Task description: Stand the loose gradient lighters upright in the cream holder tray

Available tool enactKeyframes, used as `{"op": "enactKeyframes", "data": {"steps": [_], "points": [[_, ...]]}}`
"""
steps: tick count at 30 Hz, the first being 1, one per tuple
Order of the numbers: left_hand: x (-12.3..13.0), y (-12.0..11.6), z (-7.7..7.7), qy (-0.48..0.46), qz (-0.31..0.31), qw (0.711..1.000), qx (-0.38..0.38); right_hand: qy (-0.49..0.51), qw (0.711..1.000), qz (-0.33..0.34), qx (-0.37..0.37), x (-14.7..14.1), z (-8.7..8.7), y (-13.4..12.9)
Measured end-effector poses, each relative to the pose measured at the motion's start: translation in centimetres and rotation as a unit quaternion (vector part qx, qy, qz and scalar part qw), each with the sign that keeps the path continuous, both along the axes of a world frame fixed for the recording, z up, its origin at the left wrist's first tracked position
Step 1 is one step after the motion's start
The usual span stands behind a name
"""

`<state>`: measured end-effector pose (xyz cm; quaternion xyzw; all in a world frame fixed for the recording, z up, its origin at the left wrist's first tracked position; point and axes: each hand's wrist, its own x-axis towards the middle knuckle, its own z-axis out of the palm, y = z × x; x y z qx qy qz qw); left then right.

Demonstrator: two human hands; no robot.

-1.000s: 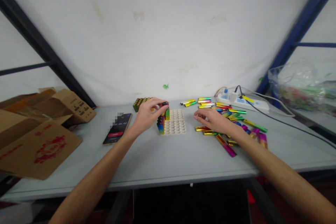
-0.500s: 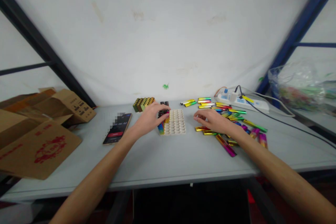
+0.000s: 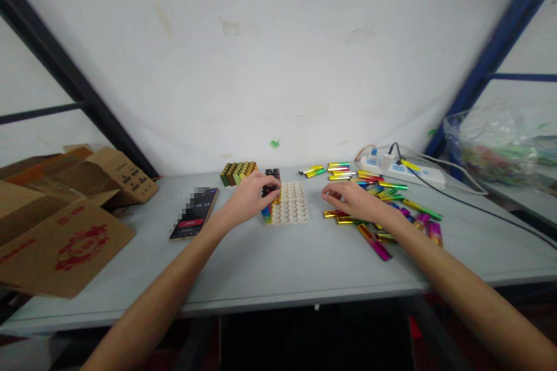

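Observation:
A white tray with rows of round holes [image 3: 293, 203] lies flat on the table. Shiny tubes in rainbow colours with dark tops [image 3: 267, 214] stand upright along its left side. My left hand [image 3: 249, 194] reaches over these from the left, thumb and index finger closed round the dark top of a golden-yellow tube [image 3: 277, 197]; its other fingers are hidden. My right hand [image 3: 348, 197] hovers at the left edge of a loose pile of shiny tubes [image 3: 374, 240], to the right of the tray. Its fingers are curled together, and whether they hold anything is hidden.
Behind my left hand stands a block of gold and green tubes [image 3: 237, 171]. A phone [image 3: 194, 214] lies left of the tray, beside open cardboard boxes [image 3: 87, 243]. A power strip with cables [image 3: 404, 171] sits at the back right, near a clear plastic bag [image 3: 496, 145].
The index finger and thumb of my left hand have drawn in round the tube at the tray. My right hand has hardly moved.

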<state>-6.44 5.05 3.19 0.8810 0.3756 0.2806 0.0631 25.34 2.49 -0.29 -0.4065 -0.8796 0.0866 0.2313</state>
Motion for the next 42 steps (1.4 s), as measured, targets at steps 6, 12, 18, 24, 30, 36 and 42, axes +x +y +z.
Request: {"op": "enactKeyframes", "data": {"steps": [6, 12, 18, 24, 30, 36, 42], "points": [[0.1, 0.1, -0.2, -0.011, 0.005, 1.0, -0.001, -0.018, 0.997, -0.07, 0.039, 1.2, -0.3, 1.1], [0.3, 0.1, -0.4, 0.011, -0.006, 0.999, 0.036, -0.072, 0.983, -0.141, 0.096, 4.2, -1.6, 2.8], [0.5, -0.1, -0.7, -0.006, -0.014, 0.997, 0.075, -0.119, 0.981, -0.135, 0.073, 6.1, -3.2, 4.4], [0.8, -0.8, -0.3, -0.055, -0.027, 0.986, 0.158, -0.137, 0.979, -0.138, 0.053, 6.1, -3.3, 4.8], [2.0, -2.5, -0.1, -0.12, -0.064, 0.968, 0.209, -0.137, 0.981, -0.126, 0.053, 5.7, -3.0, 4.6], [3.2, -3.8, -1.1, -0.123, -0.14, 0.961, 0.204, -0.099, 0.991, -0.083, 0.031, 5.8, -2.8, 4.5], [4.1, -4.5, -2.0, -0.12, -0.165, 0.962, 0.182, 0.01, 0.99, -0.086, 0.108, 4.9, -2.1, 3.9]]}}
